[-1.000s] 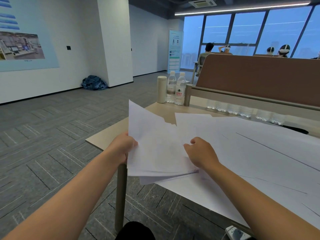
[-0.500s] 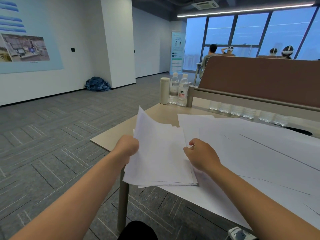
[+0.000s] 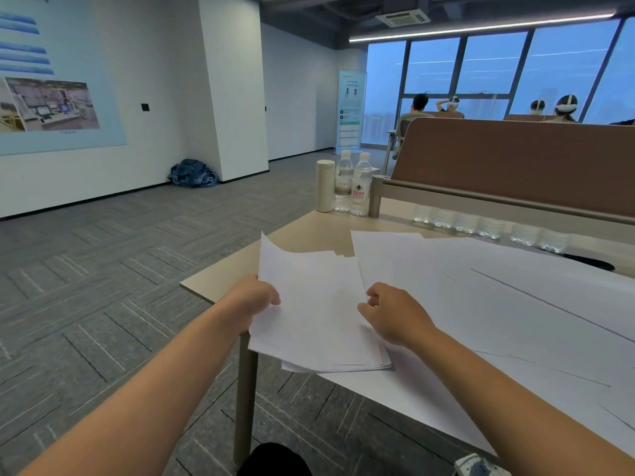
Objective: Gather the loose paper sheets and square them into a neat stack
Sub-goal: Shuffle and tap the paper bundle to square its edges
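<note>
left hand (image 3: pixel 252 302) grips the left edge of the paper stack (image 3: pixel 318 314), held over the near corner of the table (image 3: pixel 309 231). right hand (image 3: pixel 395 316) pinches the stack's right edge. loose sheets (image 3: pixel 498 304) cover the table alongside.

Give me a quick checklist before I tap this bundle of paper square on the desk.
1. Left hand grips the bundle: ok.
2. Right hand grips its right edge: ok.
3. Bundle edges flush: not ok, corners fan out.
4. All loose sheets gathered: not ok, many lie on the desk.
5. Water bottles clear of the bundle: ok.
</note>
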### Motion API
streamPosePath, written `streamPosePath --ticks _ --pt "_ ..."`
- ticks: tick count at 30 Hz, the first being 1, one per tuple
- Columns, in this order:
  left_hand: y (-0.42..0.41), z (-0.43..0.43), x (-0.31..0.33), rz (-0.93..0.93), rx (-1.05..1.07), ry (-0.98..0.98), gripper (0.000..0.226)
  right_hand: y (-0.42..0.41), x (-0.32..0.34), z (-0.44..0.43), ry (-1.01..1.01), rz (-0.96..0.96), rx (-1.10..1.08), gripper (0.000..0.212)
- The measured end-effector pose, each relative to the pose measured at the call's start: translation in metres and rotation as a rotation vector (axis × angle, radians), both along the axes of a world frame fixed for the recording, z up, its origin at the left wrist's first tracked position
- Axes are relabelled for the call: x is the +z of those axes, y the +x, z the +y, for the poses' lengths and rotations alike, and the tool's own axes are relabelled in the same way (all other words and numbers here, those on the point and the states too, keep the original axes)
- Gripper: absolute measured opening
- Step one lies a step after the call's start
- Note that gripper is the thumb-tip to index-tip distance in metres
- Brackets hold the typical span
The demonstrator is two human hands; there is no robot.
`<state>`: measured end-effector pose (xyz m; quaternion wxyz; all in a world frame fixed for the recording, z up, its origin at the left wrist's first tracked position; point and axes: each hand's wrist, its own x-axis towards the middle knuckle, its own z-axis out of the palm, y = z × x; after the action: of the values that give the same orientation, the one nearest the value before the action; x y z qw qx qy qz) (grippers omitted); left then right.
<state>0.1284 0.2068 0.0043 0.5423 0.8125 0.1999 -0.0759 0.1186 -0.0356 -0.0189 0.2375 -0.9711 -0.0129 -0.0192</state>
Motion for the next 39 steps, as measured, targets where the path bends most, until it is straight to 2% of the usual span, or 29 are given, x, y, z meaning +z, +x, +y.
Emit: streamPosePath --ticks 6,11,16,20,23,27,30,36,39 --pt "-0.003 0.012 -0.003 0.027 0.054 0.015 0.037 -0.003 0.000 -0.003 0.032 0.043 0.034 0.039" --pt "-0.006 0.023 0.001 -0.020 0.086 0.012 0.034 -0.009 0.000 -0.005 -0.066 0.058 0.055 0.023" --pt "-0.010 0.024 0.003 -0.015 0.086 0.002 0.033 -0.009 -0.002 -0.006 -0.166 0.076 0.113 0.034" --pt "-0.012 0.025 0.000 -0.026 0.075 -0.061 0.026 -0.005 -0.004 -0.003 -0.245 0.132 0.189 0.034" --pt "-0.010 0.027 -0.002 -0.086 0.073 -0.068 0.032 -0.003 -0.005 -0.001 -0.258 0.134 0.212 0.038" --pt "-0.011 0.031 0.004 -0.187 0.085 -0.077 0.042 -0.001 -0.002 0.003 -0.170 0.162 0.159 0.048" --pt "-0.012 0.036 0.007 -0.231 0.137 -0.082 0.035 0.003 0.000 0.008 -0.109 0.179 0.156 0.046" --pt "-0.015 0.049 0.008 -0.225 0.155 -0.067 0.036 0.011 0.006 0.031 -0.016 0.202 0.167 0.053" --pt "-0.017 0.052 0.007 -0.198 0.134 -0.072 0.036 0.016 0.008 0.039 0.156 0.201 0.153 0.053"
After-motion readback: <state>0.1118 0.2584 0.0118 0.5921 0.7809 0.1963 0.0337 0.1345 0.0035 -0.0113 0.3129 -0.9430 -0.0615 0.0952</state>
